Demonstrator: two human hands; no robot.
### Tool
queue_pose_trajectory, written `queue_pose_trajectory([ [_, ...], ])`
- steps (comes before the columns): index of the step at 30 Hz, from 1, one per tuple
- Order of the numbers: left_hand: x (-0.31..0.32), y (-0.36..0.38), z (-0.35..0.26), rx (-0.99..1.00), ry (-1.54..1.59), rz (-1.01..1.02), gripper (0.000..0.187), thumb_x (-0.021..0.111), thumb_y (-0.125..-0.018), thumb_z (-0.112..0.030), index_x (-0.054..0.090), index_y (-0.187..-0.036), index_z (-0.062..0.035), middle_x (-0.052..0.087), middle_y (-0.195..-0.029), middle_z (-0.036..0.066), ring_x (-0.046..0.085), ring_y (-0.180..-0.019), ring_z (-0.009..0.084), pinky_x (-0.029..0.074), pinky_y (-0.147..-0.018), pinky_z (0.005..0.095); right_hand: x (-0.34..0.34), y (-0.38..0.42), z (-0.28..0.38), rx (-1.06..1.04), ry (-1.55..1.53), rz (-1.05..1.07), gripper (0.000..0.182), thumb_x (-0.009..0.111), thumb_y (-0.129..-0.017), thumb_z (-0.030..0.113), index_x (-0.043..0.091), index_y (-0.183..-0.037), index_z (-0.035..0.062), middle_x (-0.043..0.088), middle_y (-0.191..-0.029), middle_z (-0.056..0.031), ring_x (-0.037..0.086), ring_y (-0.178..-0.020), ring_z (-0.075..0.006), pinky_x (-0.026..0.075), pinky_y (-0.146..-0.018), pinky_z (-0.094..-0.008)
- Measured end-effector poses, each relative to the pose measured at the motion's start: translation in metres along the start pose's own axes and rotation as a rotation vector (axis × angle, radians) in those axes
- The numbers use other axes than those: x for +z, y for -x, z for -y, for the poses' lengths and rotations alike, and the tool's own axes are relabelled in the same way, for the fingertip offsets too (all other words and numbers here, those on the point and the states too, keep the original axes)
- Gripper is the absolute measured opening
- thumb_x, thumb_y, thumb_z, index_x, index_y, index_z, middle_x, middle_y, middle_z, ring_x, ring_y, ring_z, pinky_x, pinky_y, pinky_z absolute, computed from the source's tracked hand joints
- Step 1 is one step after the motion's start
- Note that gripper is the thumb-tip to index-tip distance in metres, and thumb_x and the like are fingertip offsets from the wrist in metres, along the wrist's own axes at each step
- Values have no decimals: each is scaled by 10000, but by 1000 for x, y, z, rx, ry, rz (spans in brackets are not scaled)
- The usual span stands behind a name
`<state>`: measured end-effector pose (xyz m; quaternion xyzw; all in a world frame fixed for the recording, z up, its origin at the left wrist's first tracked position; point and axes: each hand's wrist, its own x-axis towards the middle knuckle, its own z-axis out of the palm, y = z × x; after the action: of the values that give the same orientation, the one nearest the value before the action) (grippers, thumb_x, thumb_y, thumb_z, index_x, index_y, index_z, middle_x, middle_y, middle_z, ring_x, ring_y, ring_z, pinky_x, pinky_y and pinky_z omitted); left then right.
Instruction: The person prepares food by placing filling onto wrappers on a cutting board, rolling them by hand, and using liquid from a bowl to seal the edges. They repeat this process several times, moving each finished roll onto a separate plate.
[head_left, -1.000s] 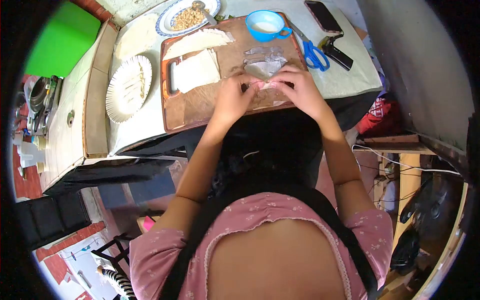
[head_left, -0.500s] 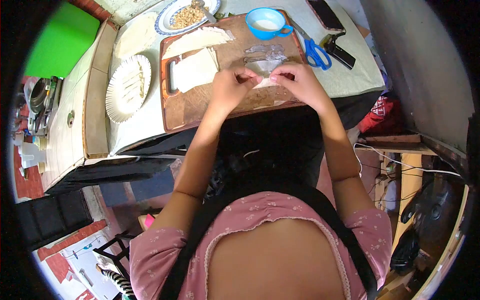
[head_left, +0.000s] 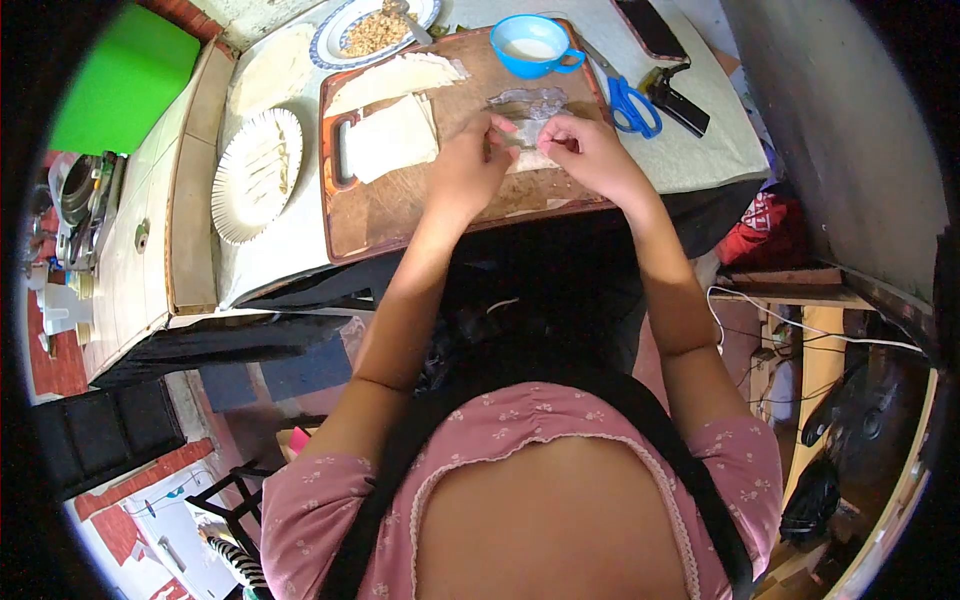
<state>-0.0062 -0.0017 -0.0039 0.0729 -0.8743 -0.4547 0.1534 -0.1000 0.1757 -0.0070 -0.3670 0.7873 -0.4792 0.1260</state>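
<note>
On the wooden cutting board (head_left: 385, 215), a pale, thin wrapper (head_left: 540, 160) lies between my hands, partly hidden by them. My left hand (head_left: 472, 165) is at the wrapper's left side, index finger lifted apart from the thumb. At its right side, my right hand (head_left: 590, 155) has its fingertips pinched together at the wrapper's edge. A stack of square wrappers (head_left: 390, 140) sits left of my left hand, with cut wrapper pieces (head_left: 400, 80) behind it. Just beyond my hands is a crumpled clear plastic piece (head_left: 530, 102).
A blue cup (head_left: 530, 68) of white liquid stands on the board's far side. Right of it are blue-handled scissors (head_left: 633, 110) and a phone (head_left: 652, 30). A patterned plate (head_left: 328, 45) holds crumbly filling and a spoon. Left is a fluted white plate (head_left: 235, 205) with pale rolls.
My left fingers have parted from their pinch, and the index finger has risen. My right hand has shifted slightly and stays pinched.
</note>
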Motion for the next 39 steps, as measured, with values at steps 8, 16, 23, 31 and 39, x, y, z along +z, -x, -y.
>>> queue_pose_trajectory([
  [8,2,11,-5,226,-55,-68,99,676,-857,-72,665,-951,-43,681,-836,170,667,-743,345,517,-666,426,2,1,7,-24,52,-27,103,640,-911,80,628,-966,-6,650,-795,-48,575,-719,-101,469,-664,-274],
  [16,0,22,-1,406,-287,-104,164,693,-895,-164,676,-997,-38,678,-855,183,678,-744,376,527,-656,409,1,1,13,-51,91,-35,131,629,-917,95,653,-965,-24,676,-806,-105,628,-743,-151,499,-707,-307],
  [23,2,26,-1,321,-120,-109,209,783,-815,-145,708,-975,-33,696,-852,140,687,-718,260,528,-657,339,-3,4,14,-106,145,13,166,631,-912,148,683,-960,-2,701,-897,-184,688,-861,-319,511,-781,-393],
  [31,2,24,0,209,101,-96,146,758,-792,-45,722,-931,-18,699,-820,132,662,-682,234,509,-629,330,-6,9,8,-90,44,44,200,669,-902,174,691,-995,-2,705,-884,-128,663,-818,-242,502,-765,-348],
  [39,0,11,1,71,57,-30,167,738,-843,-99,707,-996,-40,719,-793,109,684,-697,186,511,-648,319,-1,10,21,-73,89,-36,104,645,-903,88,668,-942,-6,645,-855,-134,625,-772,-241,488,-729,-345],
])
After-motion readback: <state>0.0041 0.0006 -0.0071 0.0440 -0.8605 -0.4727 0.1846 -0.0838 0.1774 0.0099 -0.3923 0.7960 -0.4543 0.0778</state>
